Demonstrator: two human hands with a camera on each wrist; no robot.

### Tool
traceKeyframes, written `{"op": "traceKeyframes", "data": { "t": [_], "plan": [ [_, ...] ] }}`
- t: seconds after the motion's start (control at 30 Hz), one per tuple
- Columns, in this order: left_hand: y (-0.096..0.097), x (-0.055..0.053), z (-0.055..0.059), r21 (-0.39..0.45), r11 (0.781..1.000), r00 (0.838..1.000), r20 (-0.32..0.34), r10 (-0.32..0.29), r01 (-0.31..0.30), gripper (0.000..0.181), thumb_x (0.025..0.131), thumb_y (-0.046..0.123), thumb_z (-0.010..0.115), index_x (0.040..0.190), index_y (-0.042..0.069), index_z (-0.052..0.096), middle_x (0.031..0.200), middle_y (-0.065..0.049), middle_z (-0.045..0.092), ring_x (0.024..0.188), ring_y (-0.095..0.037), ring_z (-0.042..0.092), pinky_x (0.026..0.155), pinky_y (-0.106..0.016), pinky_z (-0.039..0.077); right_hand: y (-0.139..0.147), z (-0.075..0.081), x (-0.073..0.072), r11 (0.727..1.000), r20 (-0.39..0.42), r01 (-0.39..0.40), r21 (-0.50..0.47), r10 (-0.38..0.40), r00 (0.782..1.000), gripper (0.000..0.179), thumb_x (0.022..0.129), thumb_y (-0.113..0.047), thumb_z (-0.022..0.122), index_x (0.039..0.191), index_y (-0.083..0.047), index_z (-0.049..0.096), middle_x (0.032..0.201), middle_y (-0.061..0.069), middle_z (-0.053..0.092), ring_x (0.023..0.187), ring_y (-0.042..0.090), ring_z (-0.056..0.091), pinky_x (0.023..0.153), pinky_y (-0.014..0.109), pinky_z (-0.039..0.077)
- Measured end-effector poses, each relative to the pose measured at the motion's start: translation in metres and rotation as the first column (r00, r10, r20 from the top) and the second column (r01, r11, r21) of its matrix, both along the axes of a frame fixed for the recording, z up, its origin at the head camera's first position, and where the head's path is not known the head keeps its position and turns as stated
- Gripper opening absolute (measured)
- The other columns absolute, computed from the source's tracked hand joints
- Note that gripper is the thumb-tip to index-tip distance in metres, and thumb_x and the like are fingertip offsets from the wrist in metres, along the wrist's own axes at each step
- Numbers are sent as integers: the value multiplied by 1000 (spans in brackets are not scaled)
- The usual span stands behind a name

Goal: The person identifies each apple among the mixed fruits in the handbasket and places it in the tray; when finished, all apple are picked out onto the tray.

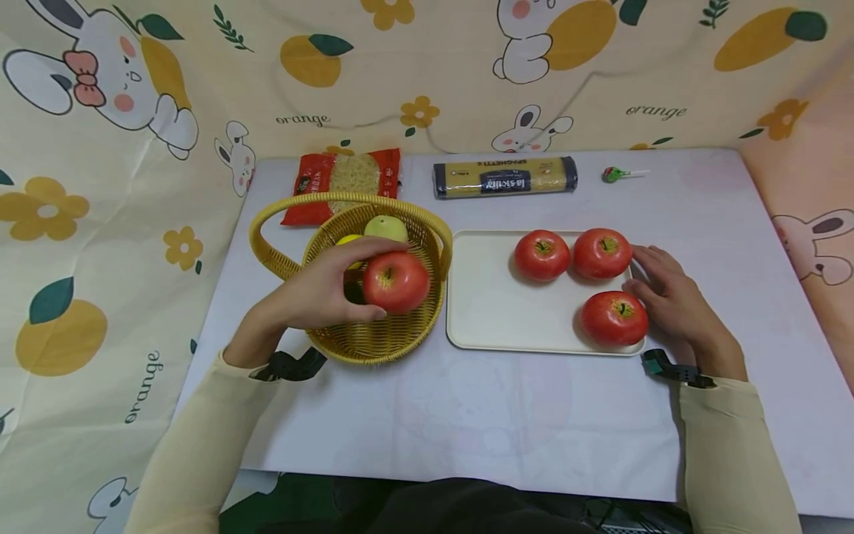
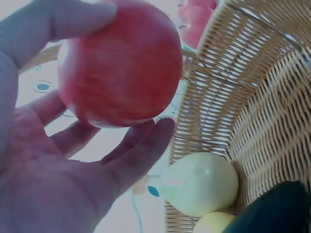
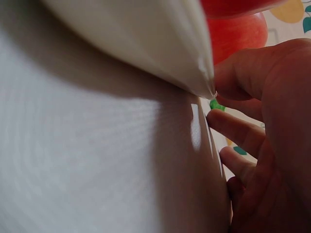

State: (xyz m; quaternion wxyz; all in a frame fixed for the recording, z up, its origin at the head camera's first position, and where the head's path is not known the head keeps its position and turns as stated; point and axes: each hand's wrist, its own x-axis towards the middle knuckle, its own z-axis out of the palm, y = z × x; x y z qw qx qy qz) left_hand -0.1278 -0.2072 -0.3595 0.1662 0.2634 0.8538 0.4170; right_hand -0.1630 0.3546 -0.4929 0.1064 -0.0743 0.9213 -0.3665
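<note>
My left hand (image 1: 327, 285) grips a red apple (image 1: 396, 282) between thumb and fingers, over the yellow wicker basket (image 1: 376, 354). Inside the basket lie a pale green round fruit (image 1: 386, 228), a partly hidden yellow fruit (image 1: 348, 240) and a dark object (image 2: 272, 211) whose kind I cannot tell. The white tray (image 1: 507, 319) stands right of the basket and bears three red apples, two at the back (image 1: 542, 256) and one near the front right corner (image 1: 614, 319). At the tray's right rim rests my right hand (image 1: 680, 304), fingers loosely extended, thumb at the edge.
Behind the basket lies a red packet (image 1: 390, 174) with a clear window. A pack of spaghetti (image 1: 505, 177) lies behind the tray, and a wrapped lollipop (image 1: 614, 174) is at the back right. The basket's handle (image 1: 267, 248) arches over its back side. Patterned cloth hangs behind the table.
</note>
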Motion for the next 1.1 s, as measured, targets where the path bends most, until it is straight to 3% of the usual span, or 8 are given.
{"op": "traceKeyframes", "data": {
  "t": [0.23, 0.4, 0.53, 0.67, 0.9, 1.0, 1.1],
  "plan": [
    [3, 14, 10, 114, 992, 998, 10, -61, 59, 84, 84, 12, 92, 159, 19, 54, 154, -1, 57, 142, -23, 51, 104, -43, 64, 1, 1, 1, 1000, 10, 6, 2, -6, 1000, 72, 111, -24, 63, 175, -24, 30, 180, 24, 22, 170, 46, 3, 116, 91, 21],
    [17, 23, 12, 190, 978, 996, 25, -91, 85, 86, 84, 12, 90, 160, 14, 50, 155, -4, 58, 142, -23, 54, 107, -42, 62, 1, 1, 0, 1000, 13, 9, 3, -9, 1000, 72, 111, -23, 62, 175, -24, 30, 180, 24, 22, 170, 46, 3, 117, 91, 20],
    [32, 28, 10, 232, 966, 993, -1, -116, 113, 83, 83, 14, 90, 156, 11, 52, 152, -4, 61, 139, -22, 57, 110, -42, 61, 0, 0, -1, 1000, 26, 12, -3, -12, 1000, 71, 112, -25, 61, 175, -25, 29, 181, 23, 20, 171, 45, 2, 118, 90, 20],
    [48, 30, 4, 256, 956, 990, -42, -134, 140, 82, 82, 15, 91, 156, 11, 55, 153, -4, 62, 140, -20, 58, 114, -41, 58, -1, -1, -1, 1000, 29, 14, -3, -14, 999, 71, 112, -26, 61, 175, -24, 29, 181, 22, 19, 171, 44, 1, 117, 91, 20],
    [83, 29, -12, 231, 958, 984, -100, -149, 169, 81, 86, 20, 91, 157, 10, 55, 155, -5, 62, 140, -20, 57, 114, -39, 56, -1, 0, -1, 1000, 4, 11, -8, -11, 1000, 71, 111, -24, 62, 175, -21, 30, 180, 24, 21, 171, 44, 2, 119, 90, 16],
    [99, 30, -20, 246, 955, 984, -96, -149, 168, 84, 86, 17, 93, 159, 8, 53, 155, -8, 63, 139, -20, 59, 114, -34, 57, -1, 0, 0, 1000, 2, 11, -9, -11, 1000, 71, 111, -23, 62, 175, -21, 31, 180, 24, 21, 171, 44, 2, 120, 90, 16],
    [118, 34, -30, 300, 944, 990, -41, -132, 138, 85, 86, 12, 93, 160, 6, 52, 153, -10, 64, 138, -20, 62, 112, -29, 57, 0, 0, 0, 1000, 2, 12, -2, -12, 1000, 71, 111, -23, 62, 175, -21, 30, 180, 24, 22, 171, 44, 3, 119, 90, 17]
  ]
}}
